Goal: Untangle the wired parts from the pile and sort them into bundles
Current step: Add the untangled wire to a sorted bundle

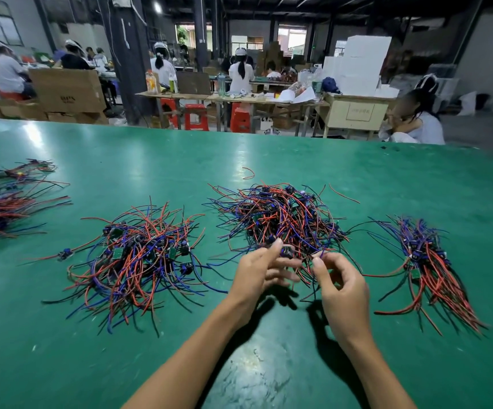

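Note:
A tangled pile [280, 216] of red, blue and black wired parts lies mid-table just beyond my hands. My left hand [260, 270] pinches a small black part [286, 251] at the pile's near edge. My right hand [339, 287] pinches thin wires [317, 256] that run from the same edge. A second loose pile [139, 258] with small green boards spreads to the left. A sorted bundle [428, 267] lies to the right, its wires trailing toward me.
More wire bundles [0, 211] lie at the far left edge of the green table [269, 364]. A stray red wire [248, 172] sits behind the pile. Beyond the table a seated person [416, 122], stools and benches.

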Demonstrator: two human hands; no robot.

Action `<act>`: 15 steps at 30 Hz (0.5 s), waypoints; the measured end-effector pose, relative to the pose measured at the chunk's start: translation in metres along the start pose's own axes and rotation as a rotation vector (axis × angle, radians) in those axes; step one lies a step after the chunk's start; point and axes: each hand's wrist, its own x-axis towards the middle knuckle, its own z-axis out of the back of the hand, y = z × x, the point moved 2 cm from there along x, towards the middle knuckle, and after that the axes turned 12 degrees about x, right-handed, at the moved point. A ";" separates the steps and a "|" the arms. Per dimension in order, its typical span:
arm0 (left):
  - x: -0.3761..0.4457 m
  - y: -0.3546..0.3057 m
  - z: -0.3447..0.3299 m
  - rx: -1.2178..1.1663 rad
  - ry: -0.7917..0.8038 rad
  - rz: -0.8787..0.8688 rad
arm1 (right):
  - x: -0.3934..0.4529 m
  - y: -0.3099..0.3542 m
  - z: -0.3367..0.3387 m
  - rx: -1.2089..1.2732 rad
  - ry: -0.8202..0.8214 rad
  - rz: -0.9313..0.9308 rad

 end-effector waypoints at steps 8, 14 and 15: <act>0.002 -0.005 0.007 -0.121 -0.033 -0.102 | -0.009 0.013 -0.001 -0.318 -0.166 0.219; 0.005 0.004 0.007 -0.115 -0.071 0.002 | -0.004 0.012 0.003 -0.374 -0.221 0.254; 0.005 0.004 0.007 -0.124 -0.060 0.020 | -0.004 0.012 0.004 -0.359 -0.219 0.242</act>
